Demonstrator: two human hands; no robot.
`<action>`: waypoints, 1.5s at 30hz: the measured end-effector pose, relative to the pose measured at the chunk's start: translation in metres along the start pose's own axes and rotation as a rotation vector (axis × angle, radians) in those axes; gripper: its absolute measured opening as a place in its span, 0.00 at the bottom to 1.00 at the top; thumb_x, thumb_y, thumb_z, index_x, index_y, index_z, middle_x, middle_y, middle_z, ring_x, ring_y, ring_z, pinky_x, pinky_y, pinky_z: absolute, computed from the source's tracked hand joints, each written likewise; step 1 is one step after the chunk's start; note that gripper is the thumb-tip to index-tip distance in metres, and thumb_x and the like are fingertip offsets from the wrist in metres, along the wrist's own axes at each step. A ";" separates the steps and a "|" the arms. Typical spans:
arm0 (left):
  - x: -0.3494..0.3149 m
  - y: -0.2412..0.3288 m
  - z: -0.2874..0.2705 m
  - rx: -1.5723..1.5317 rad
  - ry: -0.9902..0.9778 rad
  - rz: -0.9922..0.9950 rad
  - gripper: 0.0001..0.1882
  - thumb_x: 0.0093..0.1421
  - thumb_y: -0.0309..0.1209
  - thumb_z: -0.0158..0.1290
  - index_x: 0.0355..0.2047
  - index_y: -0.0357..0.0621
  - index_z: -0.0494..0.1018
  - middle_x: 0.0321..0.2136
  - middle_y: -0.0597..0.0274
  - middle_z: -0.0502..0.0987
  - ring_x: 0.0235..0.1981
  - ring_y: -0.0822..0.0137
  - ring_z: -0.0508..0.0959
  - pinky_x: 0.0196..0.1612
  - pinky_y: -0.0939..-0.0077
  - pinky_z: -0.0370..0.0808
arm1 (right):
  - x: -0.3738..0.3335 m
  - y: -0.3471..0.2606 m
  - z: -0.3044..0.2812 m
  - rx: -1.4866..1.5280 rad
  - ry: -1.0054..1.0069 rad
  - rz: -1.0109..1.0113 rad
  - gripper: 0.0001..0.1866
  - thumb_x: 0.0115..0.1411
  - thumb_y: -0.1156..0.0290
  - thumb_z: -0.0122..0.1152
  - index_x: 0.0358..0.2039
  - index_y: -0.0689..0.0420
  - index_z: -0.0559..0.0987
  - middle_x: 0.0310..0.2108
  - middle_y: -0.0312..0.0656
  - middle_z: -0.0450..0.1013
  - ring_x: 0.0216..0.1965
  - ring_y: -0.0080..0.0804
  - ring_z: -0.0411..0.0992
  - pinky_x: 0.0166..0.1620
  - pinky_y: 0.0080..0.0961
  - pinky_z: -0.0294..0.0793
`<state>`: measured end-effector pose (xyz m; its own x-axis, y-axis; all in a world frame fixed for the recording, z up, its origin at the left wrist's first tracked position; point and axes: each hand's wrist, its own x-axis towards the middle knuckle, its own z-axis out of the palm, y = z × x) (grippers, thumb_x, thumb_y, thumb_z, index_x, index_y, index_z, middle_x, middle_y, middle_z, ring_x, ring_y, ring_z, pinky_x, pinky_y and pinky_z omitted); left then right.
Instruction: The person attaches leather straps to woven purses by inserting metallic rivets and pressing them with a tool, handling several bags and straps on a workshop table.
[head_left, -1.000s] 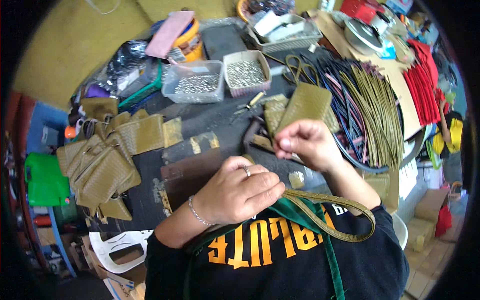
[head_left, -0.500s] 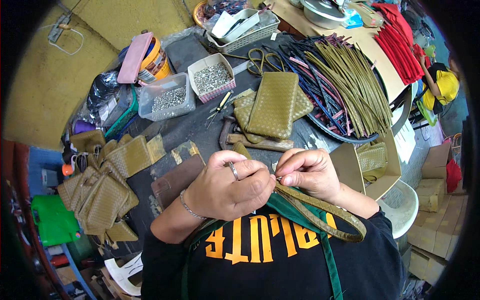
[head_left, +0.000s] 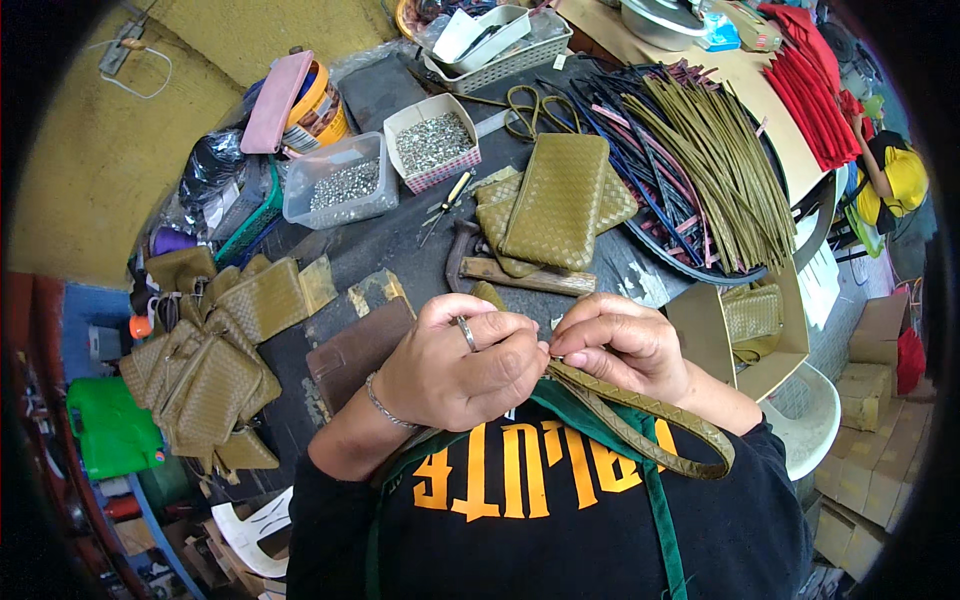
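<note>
Head view: close fingertip work on an olive strap (head_left: 640, 396)

Nearest to me, the strap is on this side of the hammer (head_left: 540, 281), its loop hanging toward the right over the wearer's black shirt. The left hand (head_left: 475, 365) has its fingers curled firmly around the strap near the gathered end. The right hand (head_left: 625, 345) meets it there, thumb and forefinger pinched on a small shiny bit (head_left: 557, 358), as far as I can make out; it is too tiny on my feed to name. I read the step as fine joining or fitting at that end. To my mind the next move calls for a steady left grip and a small, precise push or turn from the right fingertips.

Just beyond the hammer's handle, olive pouches (head_left: 555, 195) lie stacked. Well to the hammer's left I see a heap of more woven pouches (head_left: 210, 390). Beyond the hammer to its left, past a yellow-handled tool (head_left: 455, 192), stand a clear tub (head_left: 345, 215) and a pink-checked box (head_left: 445, 172), both holding shiny metal bits. Beyond it to the right, olive strips (head_left: 715, 180) fan out, and farthest off is another person (head_left: 900, 180) in yellow.
</note>
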<state>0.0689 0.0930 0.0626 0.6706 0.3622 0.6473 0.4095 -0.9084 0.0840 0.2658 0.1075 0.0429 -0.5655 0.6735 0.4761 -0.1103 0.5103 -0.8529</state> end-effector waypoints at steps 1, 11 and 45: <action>0.000 0.000 0.001 -0.002 0.000 0.001 0.05 0.40 0.25 0.52 0.21 0.46 0.70 0.24 0.71 0.68 0.31 0.73 0.72 0.34 0.78 0.63 | 0.000 0.001 0.000 -0.001 0.002 0.001 0.06 0.47 0.80 0.56 0.28 0.63 0.74 0.26 0.42 0.69 0.28 0.30 0.69 0.30 0.20 0.69; -0.002 0.002 0.000 0.000 0.039 -0.013 0.06 0.41 0.24 0.52 0.23 0.44 0.70 0.25 0.69 0.68 0.32 0.71 0.73 0.32 0.78 0.65 | 0.003 0.004 0.002 -0.108 0.031 -0.179 0.07 0.46 0.81 0.56 0.28 0.64 0.72 0.26 0.44 0.68 0.27 0.33 0.69 0.29 0.22 0.69; -0.026 0.001 0.032 -0.406 -0.032 -0.569 0.12 0.47 0.28 0.53 0.30 0.32 0.67 0.28 0.52 0.69 0.29 0.58 0.72 0.32 0.71 0.70 | -0.017 0.042 0.028 0.003 0.147 0.292 0.09 0.51 0.71 0.54 0.31 0.61 0.69 0.26 0.41 0.65 0.28 0.29 0.65 0.32 0.22 0.64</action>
<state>0.0720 0.0899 0.0217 0.4411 0.8050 0.3968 0.4432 -0.5798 0.6836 0.2484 0.1026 -0.0074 -0.4495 0.8612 0.2371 0.0361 0.2828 -0.9585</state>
